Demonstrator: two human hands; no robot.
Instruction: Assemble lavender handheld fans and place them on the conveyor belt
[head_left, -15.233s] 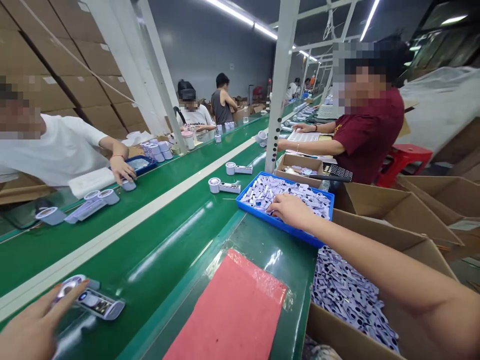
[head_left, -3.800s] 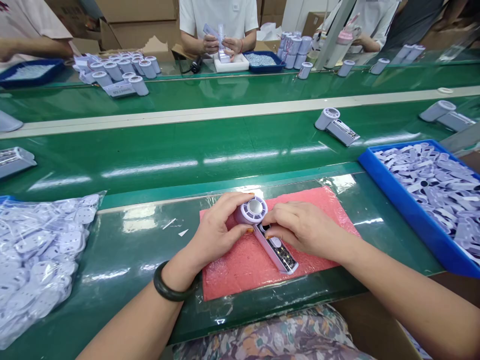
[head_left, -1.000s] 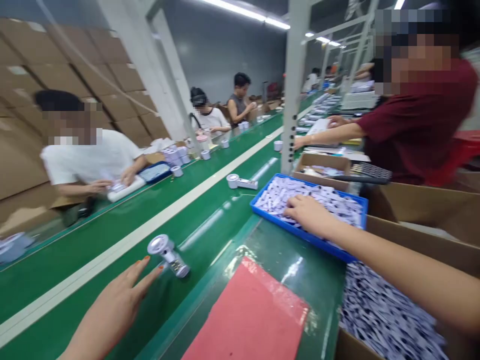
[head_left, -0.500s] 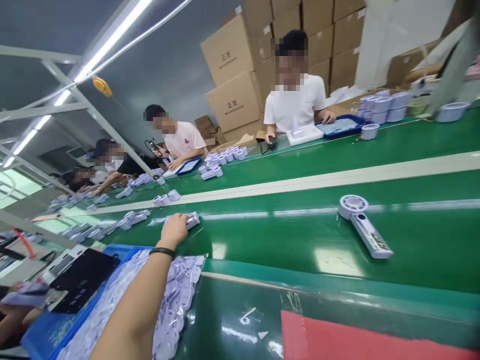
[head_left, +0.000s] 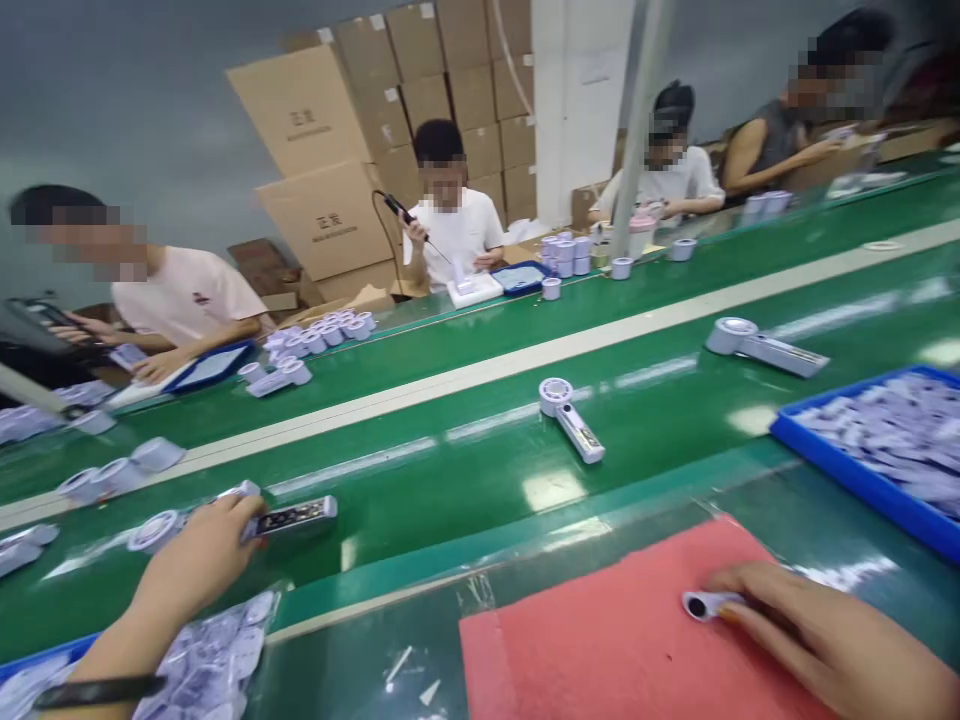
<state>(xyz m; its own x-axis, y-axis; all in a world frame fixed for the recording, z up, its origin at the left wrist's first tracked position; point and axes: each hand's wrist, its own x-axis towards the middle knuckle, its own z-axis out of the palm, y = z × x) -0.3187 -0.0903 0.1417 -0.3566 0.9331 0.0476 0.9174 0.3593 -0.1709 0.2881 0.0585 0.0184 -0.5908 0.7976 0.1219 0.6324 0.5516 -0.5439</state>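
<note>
My left hand (head_left: pixel 196 555) reaches onto the green conveyor belt (head_left: pixel 465 470) and grips a pale lilac handheld fan (head_left: pixel 289 516) lying on its side, handle pointing right. My right hand (head_left: pixel 814 640) rests on the red foam mat (head_left: pixel 600 640) at the near edge, fingertips pinching a small lilac plastic piece (head_left: pixel 705 605) with a dark hole. Another fan (head_left: pixel 571 414) lies on the belt further out, untouched. A third fan (head_left: pixel 765 346) lies to the right.
A blue tray (head_left: pixel 840 455) of small lilac parts sits at the right. A clear bag of lilac parts (head_left: pixel 210 660) lies under my left forearm. Several people work across the belt, with fan parts, trays and stacked cardboard boxes (head_left: pixel 330 150) behind them.
The view swung right. My left hand has drawn a fan along the belt toward me. My right hand, out of view half a second ago, now rests on the red mat holding a small part.
</note>
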